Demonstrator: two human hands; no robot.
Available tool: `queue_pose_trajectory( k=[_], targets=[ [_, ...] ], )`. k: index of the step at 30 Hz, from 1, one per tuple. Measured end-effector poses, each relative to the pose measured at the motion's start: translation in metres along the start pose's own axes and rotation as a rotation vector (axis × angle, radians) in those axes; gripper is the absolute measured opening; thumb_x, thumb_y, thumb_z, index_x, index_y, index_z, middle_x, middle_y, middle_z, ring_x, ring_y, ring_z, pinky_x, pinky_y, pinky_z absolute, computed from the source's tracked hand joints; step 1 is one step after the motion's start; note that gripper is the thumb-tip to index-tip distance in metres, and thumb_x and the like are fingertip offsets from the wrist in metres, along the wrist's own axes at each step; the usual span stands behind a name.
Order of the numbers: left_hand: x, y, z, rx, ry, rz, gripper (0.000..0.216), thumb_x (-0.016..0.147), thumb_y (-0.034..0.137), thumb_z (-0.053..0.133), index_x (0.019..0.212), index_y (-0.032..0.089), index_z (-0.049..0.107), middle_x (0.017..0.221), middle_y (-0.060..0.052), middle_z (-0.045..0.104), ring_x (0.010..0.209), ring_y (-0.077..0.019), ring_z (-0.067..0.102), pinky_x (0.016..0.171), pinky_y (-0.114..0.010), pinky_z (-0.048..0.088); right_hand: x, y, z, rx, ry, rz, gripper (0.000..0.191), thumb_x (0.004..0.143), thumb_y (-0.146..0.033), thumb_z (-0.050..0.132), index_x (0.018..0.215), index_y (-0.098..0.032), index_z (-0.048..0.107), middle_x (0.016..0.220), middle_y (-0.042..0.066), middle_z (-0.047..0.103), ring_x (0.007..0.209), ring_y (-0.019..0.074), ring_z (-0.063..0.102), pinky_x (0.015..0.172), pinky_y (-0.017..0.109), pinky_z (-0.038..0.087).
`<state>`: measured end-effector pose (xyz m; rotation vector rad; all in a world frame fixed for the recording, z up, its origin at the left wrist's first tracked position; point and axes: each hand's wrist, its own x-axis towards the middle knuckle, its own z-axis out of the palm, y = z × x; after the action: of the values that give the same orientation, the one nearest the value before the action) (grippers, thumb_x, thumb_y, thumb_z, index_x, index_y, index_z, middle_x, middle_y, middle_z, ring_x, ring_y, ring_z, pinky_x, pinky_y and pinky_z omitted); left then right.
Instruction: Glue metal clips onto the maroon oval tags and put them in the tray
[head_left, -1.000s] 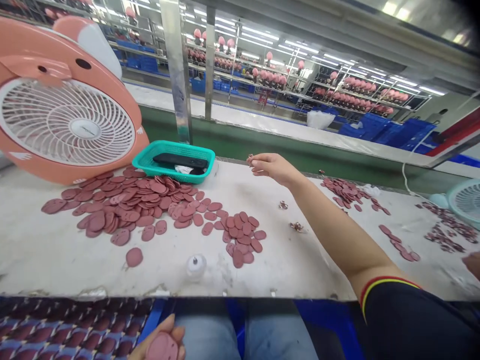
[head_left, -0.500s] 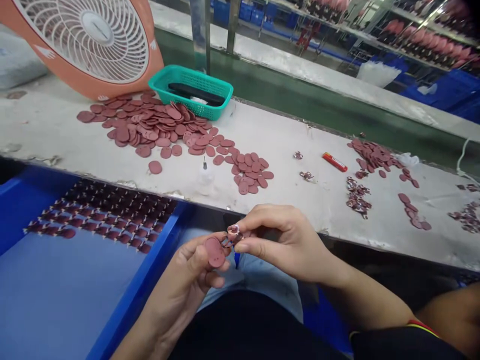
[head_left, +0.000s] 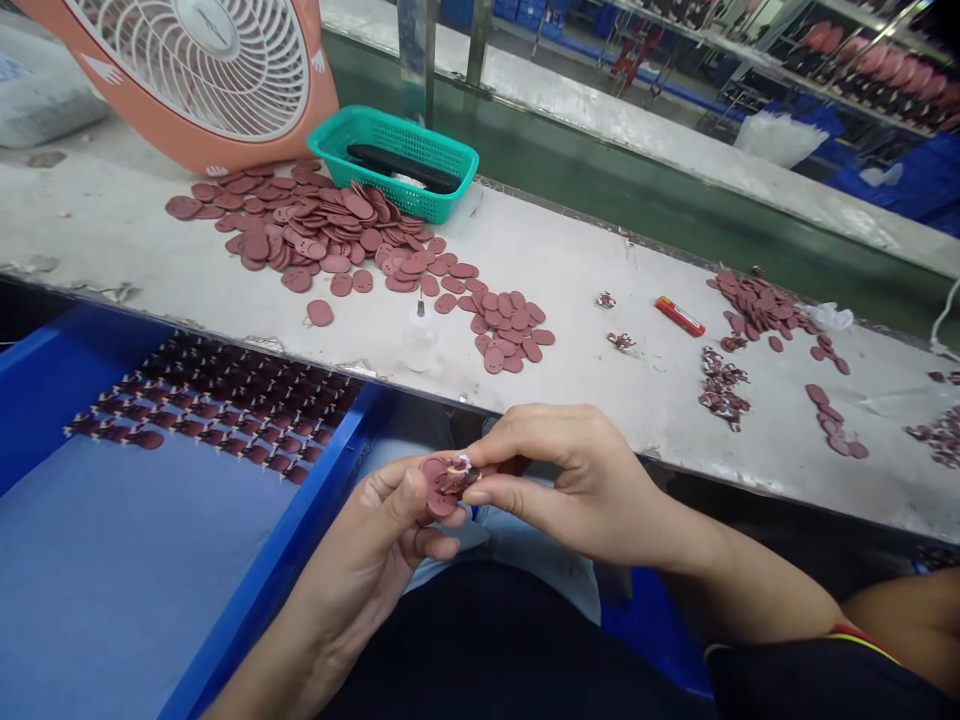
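Note:
Between thumb and fingers, my left hand (head_left: 394,515) grips a flat, reddish-brown oval disc (head_left: 437,503) with small holes. My right hand (head_left: 559,475) pinches a small brown-and-white bow-like piece (head_left: 457,474), which lies over the disc's face; whether it is attached I cannot tell. Both hands are close together above my lap, just in front of the bench edge. Nearby on the bench, a small clear bottle with a needle tip (head_left: 420,340) stands upright. Beyond it spreads a large pile of similar oval discs (head_left: 315,235), with a smaller cluster of discs (head_left: 510,330) to its right.
A blue tray (head_left: 90,540) at left holds rows of assembled pieces (head_left: 225,400). An orange fan (head_left: 225,80) and a green basket (head_left: 394,165) stand at the back. Rightward lie a red-orange tube (head_left: 679,316), bow-like pieces (head_left: 724,388) and more discs (head_left: 765,305). Another person's arm (head_left: 911,620) shows at lower right.
My right hand has brought the bow-like piece leftward onto the disc in my left hand; before, it was beside the disc's edge. The camera view has shifted slightly.

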<state>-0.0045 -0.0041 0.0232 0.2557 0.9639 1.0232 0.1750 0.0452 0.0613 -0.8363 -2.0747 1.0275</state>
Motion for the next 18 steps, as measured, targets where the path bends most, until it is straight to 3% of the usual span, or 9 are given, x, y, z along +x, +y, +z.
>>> queue_pose_trajectory(
  k=[6, 18],
  targets=[
    [0.006, -0.006, -0.013, -0.07, -0.104, -0.056, 0.029, 0.062, 0.043, 0.092, 0.072, 0.019, 0.08, 0.062, 0.001, 0.069, 0.055, -0.0084, 0.063, 0.047, -0.013, 0.055, 0.006, -0.002, -0.004, -0.048, -0.08, -0.061, 0.008, 0.089, -0.019, 0.074, 0.096, -0.017, 0.074, 0.084, 0.002, 0.076, 0.076, 0.0127, 0.07, 0.071, 0.022, 0.055],
    [0.007, -0.003, -0.01, -0.124, -0.072, -0.17, 0.03, 0.053, 0.038, 0.096, 0.069, 0.02, 0.079, 0.061, 0.003, 0.069, 0.056, -0.008, 0.065, 0.046, -0.013, 0.057, 0.01, 0.002, -0.007, -0.013, -0.154, -0.031, 0.008, 0.087, -0.014, 0.074, 0.095, -0.014, 0.075, 0.084, 0.003, 0.075, 0.075, 0.0109, 0.067, 0.072, 0.02, 0.051]
  ],
)
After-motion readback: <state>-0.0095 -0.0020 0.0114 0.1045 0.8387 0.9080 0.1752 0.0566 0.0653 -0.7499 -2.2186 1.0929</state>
